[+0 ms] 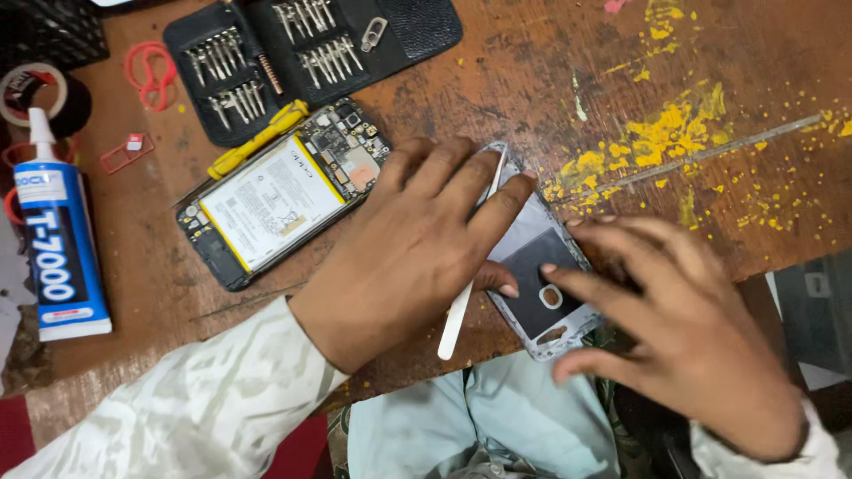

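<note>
worn wooden table [532, 80]: left hand [404, 253] pinching white pry tool [470, 275], right hand [674, 328] spread on phone cover [532, 257].

You are looking down at a worn wooden workbench [532, 80], its scratched brown top showing yellow paint splatter [661, 133] toward its far right. Even light is falling across it, casting soft shadows.

Back cover [541, 275] half hidden under left hand [408, 253]; right hand [683, 319] blurred. Glue tube [55, 239], tape roll [31, 93] and tool case [311, 53] cut off or crowded at frame edges. Bits [222, 62] too small to tell apart.
</note>
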